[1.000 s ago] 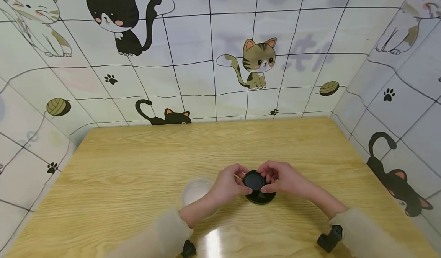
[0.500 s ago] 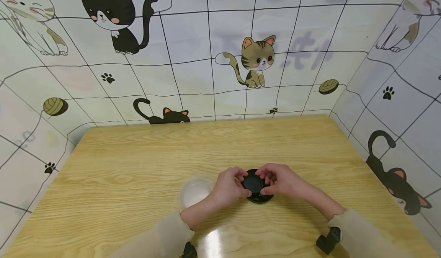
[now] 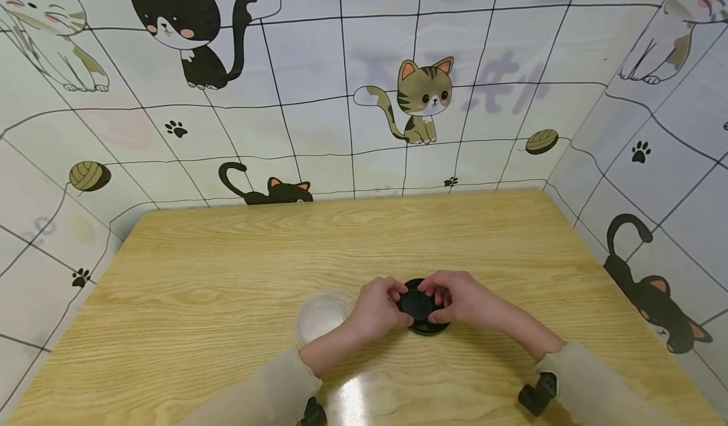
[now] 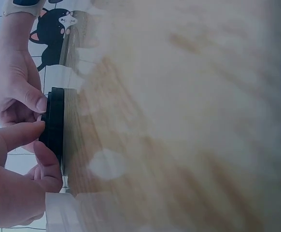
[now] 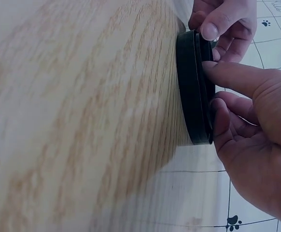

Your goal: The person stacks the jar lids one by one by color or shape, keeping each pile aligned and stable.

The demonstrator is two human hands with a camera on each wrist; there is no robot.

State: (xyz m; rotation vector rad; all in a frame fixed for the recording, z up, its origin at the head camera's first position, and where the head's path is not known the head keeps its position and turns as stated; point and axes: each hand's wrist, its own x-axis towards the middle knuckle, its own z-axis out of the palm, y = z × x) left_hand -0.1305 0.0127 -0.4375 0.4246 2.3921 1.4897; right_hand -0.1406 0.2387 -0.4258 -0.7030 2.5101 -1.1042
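A small black round disc (image 3: 416,304) sits over a wider, shiny black round dish (image 3: 428,330) on the table. My left hand (image 3: 375,306) grips the disc's left edge between thumb and fingers. On the opposite edge, my right hand (image 3: 463,299) pinches it the same way. From the right wrist the dish (image 5: 191,87) appears as a thick dark ring lying on the wood, with fingertips along its upper rim. The left wrist view shows the dish (image 4: 57,125) edge-on, with both thumbs at its top. Fingers hide parts of the disc's sides.
A clear round plastic container (image 3: 321,317) stands left of the dish, partly behind the left forearm. The wood-grain table (image 3: 256,255) is bordered by a cat-printed wall covering (image 3: 318,97) at the back and sides.
Both hands and the disc have come down slightly; the disc now sits lower and more centred over the dish. The head view has shifted a little.
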